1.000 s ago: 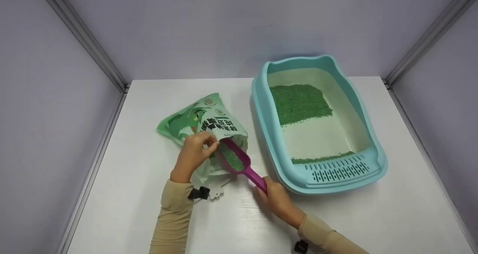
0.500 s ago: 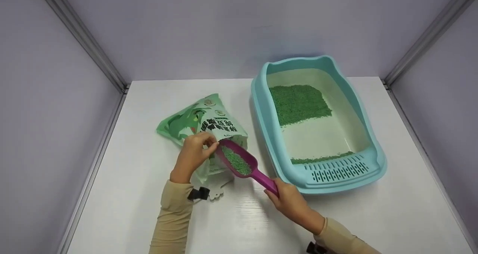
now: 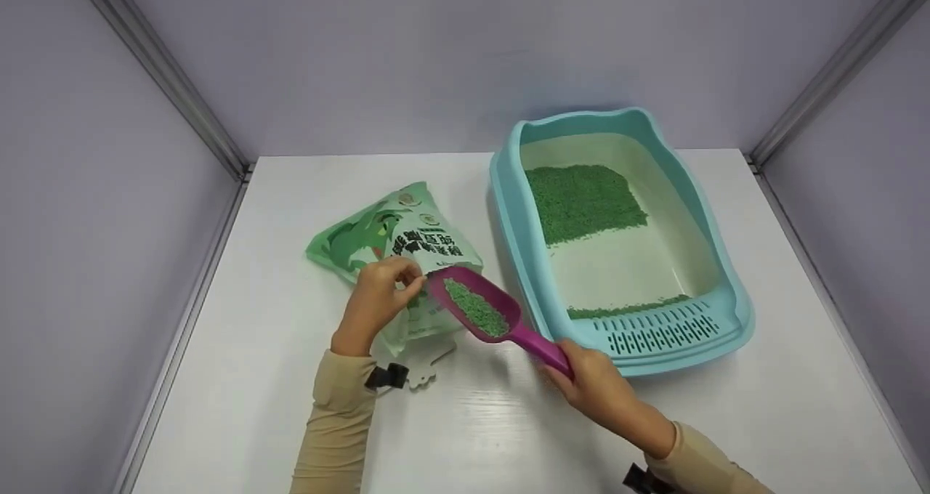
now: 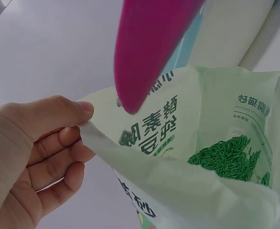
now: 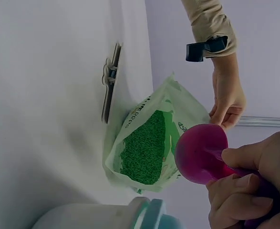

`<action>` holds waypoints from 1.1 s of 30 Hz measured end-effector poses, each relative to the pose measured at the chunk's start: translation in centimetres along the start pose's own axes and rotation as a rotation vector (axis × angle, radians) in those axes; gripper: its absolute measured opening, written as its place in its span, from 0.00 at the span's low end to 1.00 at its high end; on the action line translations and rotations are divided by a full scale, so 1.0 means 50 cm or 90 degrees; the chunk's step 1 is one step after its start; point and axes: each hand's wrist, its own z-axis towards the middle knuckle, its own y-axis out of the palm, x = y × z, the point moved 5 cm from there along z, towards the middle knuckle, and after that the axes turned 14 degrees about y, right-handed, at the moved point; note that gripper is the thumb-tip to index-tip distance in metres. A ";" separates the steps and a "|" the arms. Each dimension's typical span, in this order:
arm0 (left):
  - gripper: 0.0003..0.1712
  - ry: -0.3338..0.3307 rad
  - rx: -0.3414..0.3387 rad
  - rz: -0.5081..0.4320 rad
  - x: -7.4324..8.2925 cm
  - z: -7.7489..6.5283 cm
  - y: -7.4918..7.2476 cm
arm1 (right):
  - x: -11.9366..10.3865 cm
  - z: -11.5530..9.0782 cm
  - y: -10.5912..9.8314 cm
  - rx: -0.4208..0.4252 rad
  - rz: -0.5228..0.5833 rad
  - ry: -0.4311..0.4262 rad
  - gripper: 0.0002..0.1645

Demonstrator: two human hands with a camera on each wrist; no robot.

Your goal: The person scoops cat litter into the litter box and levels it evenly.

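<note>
My left hand (image 3: 378,298) pinches the open mouth edge of a green cat litter bag (image 3: 363,240), thumb against fingertips. In the left wrist view, green pellets (image 4: 228,160) show inside the bag. My right hand (image 3: 603,392) grips the handle of a magenta litter scoop (image 3: 538,345), which carries a heap of green pellets (image 3: 476,309). The scoop's front end is right at the bag's mouth, tilted a little. In the right wrist view, the scoop's underside (image 5: 199,148) shows, with the bag (image 5: 192,102) beyond it.
A blue litter box (image 3: 517,254) stands right of the bag, close to the right hand. A patch of green pellets (image 3: 581,203) covers its far part, with a thin strip by the slotted front. A pale clip (image 5: 110,86) lies on the white table (image 3: 276,378) near the bag.
The scoop, loaded with pellets, has drawn back from inside the bag, with the right hand moving right and toward the person. The left hand keeps its pinch on the bag edge.
</note>
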 end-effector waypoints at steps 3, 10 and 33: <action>0.03 0.004 0.003 0.005 0.001 0.002 0.003 | 0.006 -0.003 -0.018 -0.006 0.001 0.011 0.10; 0.04 0.003 0.003 0.002 0.002 0.004 0.002 | 0.017 -0.006 -0.058 -0.011 0.004 0.057 0.12; 0.03 -0.007 -0.001 -0.009 -0.001 -0.001 0.004 | 0.090 0.029 -0.176 0.078 -0.014 0.104 0.14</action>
